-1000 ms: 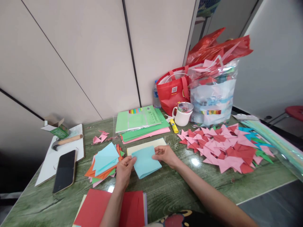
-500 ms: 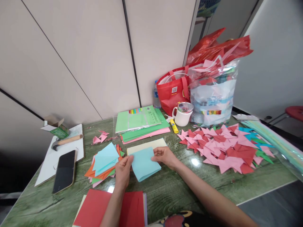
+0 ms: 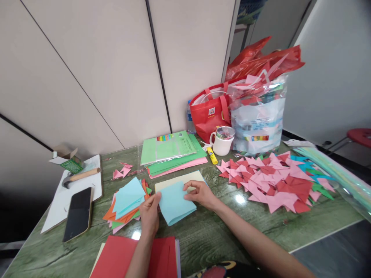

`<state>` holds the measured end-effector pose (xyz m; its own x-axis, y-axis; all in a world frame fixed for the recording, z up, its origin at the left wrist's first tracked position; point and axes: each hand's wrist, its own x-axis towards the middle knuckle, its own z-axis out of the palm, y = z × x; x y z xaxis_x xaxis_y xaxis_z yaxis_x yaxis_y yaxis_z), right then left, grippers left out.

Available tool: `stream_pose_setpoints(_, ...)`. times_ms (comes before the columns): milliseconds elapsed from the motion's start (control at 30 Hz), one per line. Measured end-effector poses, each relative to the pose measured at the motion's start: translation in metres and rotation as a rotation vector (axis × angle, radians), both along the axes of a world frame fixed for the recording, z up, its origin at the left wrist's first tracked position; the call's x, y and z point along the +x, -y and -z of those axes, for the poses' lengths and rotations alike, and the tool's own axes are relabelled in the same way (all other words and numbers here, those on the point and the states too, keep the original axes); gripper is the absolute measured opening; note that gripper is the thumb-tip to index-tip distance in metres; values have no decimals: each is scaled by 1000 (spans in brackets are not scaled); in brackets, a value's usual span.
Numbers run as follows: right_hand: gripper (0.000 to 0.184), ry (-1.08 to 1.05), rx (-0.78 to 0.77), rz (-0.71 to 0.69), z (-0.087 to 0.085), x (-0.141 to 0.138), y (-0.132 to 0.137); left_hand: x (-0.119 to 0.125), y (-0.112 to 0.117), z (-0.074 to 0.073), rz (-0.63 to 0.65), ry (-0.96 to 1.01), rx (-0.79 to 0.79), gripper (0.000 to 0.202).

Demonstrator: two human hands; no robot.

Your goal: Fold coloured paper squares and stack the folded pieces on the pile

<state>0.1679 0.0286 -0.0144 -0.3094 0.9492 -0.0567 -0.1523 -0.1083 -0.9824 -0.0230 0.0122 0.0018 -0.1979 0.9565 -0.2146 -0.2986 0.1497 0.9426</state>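
A folded sheet of light blue paper point(image 3: 176, 206) is held between my two hands above the green marbled table. My left hand point(image 3: 150, 213) pinches its left edge between thumb and fingers. At the upper right side of the same sheet, my right hand point(image 3: 199, 194) grips it with thumb and fingertips. Beneath and behind it lies a cream sheet point(image 3: 187, 178). Left of my left hand sits a pile of folded papers point(image 3: 129, 199), light blue on top with orange, green and pink below. Red paper sheets point(image 3: 116, 255) lie under my left forearm.
Pink and red folded paper pieces point(image 3: 269, 177) are heaped on the right. Green paper packs point(image 3: 168, 146), a glue stick point(image 3: 212, 155), a lidded white mug point(image 3: 223, 143) and bags point(image 3: 257, 112) stand behind. A phone point(image 3: 77, 214) and a hammer point(image 3: 81, 175) lie left.
My right hand has shifted slightly left and up along the blue paper's edge. The whole view has moved a little; both hands still hold the sheet.
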Motion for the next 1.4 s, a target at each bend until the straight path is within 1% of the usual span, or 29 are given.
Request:
stream_pose_setpoints(167,42,15,0,-20,-1,1,1,1,-2,0,-17,29,-27,35)
stream_pose_setpoints(367,42,28,-3,-6,0,0,1,-1,-3,1,7,88,-37,33)
stream_pose_setpoints(467,42,21,-7,31,1,0,0,0,-2,-1,103,71,-45,35)
stream_pose_setpoints(667,43,-7,-45,161,2,3,-4,4,3,-8,401,32,-97,32)
stream_pose_setpoints(733,43,-22,-31,197,3,4,-5,4,4,-10,464,42,-112,32)
stream_pose_setpoints(800,42,-38,-26,211,4,5,-6,3,4,-10,493,59,-123,30)
stream_pose_setpoints(1100,38,-69,6,238,9,4,-6,3,4,-10,485,69,-143,26)
stream_pose_setpoints(1400,43,-56,1,257,12,5,-7,5,4,-3,443,34,-112,27)
